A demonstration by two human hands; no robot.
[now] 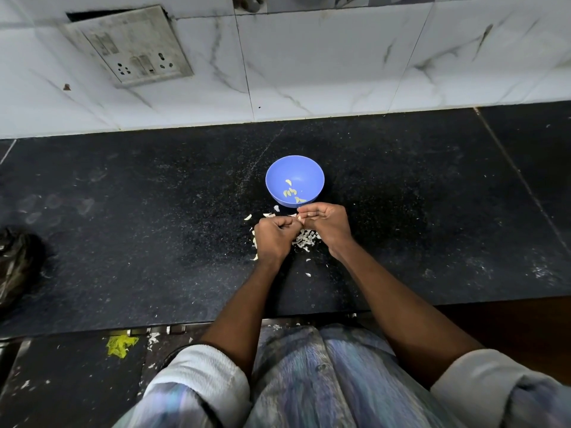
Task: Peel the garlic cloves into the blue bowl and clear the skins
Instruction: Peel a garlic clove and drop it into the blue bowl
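Note:
A blue bowl (295,171) stands on the black counter with several peeled garlic cloves (291,192) inside. Just in front of it my two hands meet over a heap of white garlic skins (306,239). My left hand (273,237) has its fingers curled and pinches something small at the fingertips. My right hand (324,222) curls round a garlic clove (299,217), of which only a pale tip shows between the two hands. More loose skins (248,217) lie scattered to the left of the hands.
The black stone counter (123,227) runs to a marble-tiled wall with a switch and socket plate (129,47). A dark crumpled bag (17,264) sits at the left edge. Skin scraps and a yellow scrap (120,344) lie on the floor below the counter's front edge.

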